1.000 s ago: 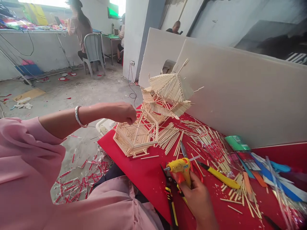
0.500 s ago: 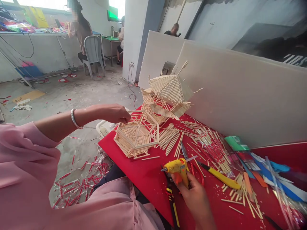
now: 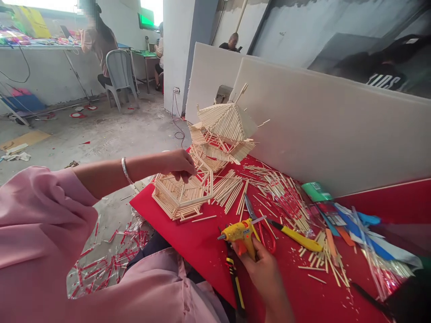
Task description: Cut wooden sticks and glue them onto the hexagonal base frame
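Messy red desk [image 3: 208,244] with white boards [image 3: 336,134] propped behind it. The biggest thing on it is the stick tower [image 3: 224,128] at the back. Just in front of that sits the hexagonal stick frame [image 3: 178,197], right at the desk's near-left corner. The person's left hand [image 3: 178,163] is curled over the frame, fingertips pinched on one of its upper sticks. The right hand [image 3: 266,273] is wrapped around the glue gun [image 3: 240,233], nozzle pointing left, close to the scissors [image 3: 264,231] and pliers [image 3: 235,282].

Risks as I see it: press too hard and a stick could pop loose, or the frame slides off that corner. The nozzle might also drip on the desk or catch a finger.
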A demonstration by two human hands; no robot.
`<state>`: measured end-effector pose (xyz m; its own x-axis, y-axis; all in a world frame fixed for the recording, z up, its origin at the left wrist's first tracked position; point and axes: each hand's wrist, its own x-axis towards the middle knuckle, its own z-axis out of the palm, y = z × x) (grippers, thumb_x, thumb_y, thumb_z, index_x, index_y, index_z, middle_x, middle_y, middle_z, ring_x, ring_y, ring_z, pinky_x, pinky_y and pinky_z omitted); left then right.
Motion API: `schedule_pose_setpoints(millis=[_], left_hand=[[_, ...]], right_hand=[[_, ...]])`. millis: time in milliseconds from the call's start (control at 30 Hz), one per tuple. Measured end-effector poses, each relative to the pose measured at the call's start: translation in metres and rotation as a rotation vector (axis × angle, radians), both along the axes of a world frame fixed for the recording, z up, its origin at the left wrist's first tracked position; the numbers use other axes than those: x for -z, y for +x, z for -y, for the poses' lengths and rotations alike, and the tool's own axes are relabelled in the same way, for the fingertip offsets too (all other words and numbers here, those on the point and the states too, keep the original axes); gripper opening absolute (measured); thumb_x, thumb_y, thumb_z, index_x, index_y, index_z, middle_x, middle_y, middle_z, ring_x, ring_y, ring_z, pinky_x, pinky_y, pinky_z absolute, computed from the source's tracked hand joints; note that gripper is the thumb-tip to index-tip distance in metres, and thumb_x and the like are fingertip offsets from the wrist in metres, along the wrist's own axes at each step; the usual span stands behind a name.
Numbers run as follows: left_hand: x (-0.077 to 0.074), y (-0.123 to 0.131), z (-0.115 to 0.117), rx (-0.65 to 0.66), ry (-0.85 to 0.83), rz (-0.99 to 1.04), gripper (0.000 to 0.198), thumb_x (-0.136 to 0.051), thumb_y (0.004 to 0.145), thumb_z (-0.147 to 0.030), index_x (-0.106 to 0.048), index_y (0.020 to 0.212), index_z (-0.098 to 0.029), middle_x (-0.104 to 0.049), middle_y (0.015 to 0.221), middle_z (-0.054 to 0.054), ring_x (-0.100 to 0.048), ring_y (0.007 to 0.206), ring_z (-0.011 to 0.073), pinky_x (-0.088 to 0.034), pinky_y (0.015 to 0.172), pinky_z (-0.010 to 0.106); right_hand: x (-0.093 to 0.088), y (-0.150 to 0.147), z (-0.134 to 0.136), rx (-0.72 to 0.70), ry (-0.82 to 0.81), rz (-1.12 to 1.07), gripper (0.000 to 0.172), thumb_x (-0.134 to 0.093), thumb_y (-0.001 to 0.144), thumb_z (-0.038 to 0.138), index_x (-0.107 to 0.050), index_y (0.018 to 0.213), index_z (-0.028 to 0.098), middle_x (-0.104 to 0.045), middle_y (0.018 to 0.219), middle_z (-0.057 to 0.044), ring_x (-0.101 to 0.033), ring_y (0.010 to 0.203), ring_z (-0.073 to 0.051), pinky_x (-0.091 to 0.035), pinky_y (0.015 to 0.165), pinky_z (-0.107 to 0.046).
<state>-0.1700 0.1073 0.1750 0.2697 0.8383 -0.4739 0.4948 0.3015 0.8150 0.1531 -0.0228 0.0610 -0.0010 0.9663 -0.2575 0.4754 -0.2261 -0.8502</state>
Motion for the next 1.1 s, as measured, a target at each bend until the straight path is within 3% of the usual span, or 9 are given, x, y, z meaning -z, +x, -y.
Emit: schedule_pose_setpoints(millis=[200, 367, 600, 800, 1100], left_hand=[[0.008, 0.033, -0.003, -0.054, -0.119, -0.02, 0.012, -0.065, 0.069, -0.017, -0.064, 0.058, -0.012, -0.065, 0.06, 0.004, -0.06, 0.053, 0.0115, -0.042, 0.052, 0.025], [0.007, 0.046, -0.006, -0.155, -0.112, -0.145, 0.014, -0.067, 0.066, -0.015, -0.061, 0.054, -0.014, -0.058, 0.053, 0.0, -0.042, 0.042, 0.0062, -0.031, 0.043, 0.022], [0.011, 0.053, -0.011, -0.193, -0.196, -0.171, 0.007, -0.07, 0.069, -0.018, -0.067, 0.063, -0.015, -0.06, 0.054, 0.002, -0.041, 0.041, 0.0062, -0.03, 0.041, 0.021], [0.011, 0.056, -0.013, -0.197, -0.218, -0.177, 0.007, -0.07, 0.072, -0.02, -0.067, 0.067, -0.016, -0.058, 0.052, 0.001, -0.037, 0.039, 0.0049, -0.027, 0.04, 0.02], [0.003, 0.058, -0.009, -0.131, -0.228, -0.14, 0.024, -0.058, 0.081, -0.013, -0.056, 0.056, -0.015, -0.055, 0.047, -0.002, -0.037, 0.037, 0.0045, -0.025, 0.039, 0.02]], right_hand=[[0.005, 0.007, 0.001, 0.021, 0.008, -0.019, 0.055, -0.071, 0.065, 0.06, -0.07, 0.099, 0.016, -0.075, 0.086, -0.008, -0.069, 0.078, -0.025, -0.054, 0.067, -0.028], [0.008, 0.011, -0.002, -0.008, 0.014, -0.015, 0.05, -0.069, 0.066, 0.059, -0.07, 0.094, 0.017, -0.074, 0.08, -0.007, -0.067, 0.073, -0.023, -0.052, 0.061, -0.026], [0.012, 0.018, -0.003, -0.005, 0.027, -0.064, 0.051, -0.071, 0.065, 0.059, -0.071, 0.093, 0.017, -0.073, 0.074, -0.005, -0.065, 0.068, -0.021, -0.051, 0.058, -0.025], [0.026, 0.031, -0.006, 0.001, -0.014, -0.099, 0.057, -0.071, 0.065, 0.062, -0.069, 0.098, 0.016, -0.074, 0.085, -0.008, -0.067, 0.077, -0.023, -0.053, 0.066, -0.027], [0.012, 0.018, -0.016, -0.018, -0.008, -0.113, 0.06, -0.07, 0.065, 0.065, -0.068, 0.1, 0.017, -0.073, 0.083, -0.007, -0.066, 0.077, -0.023, -0.053, 0.066, -0.027]])
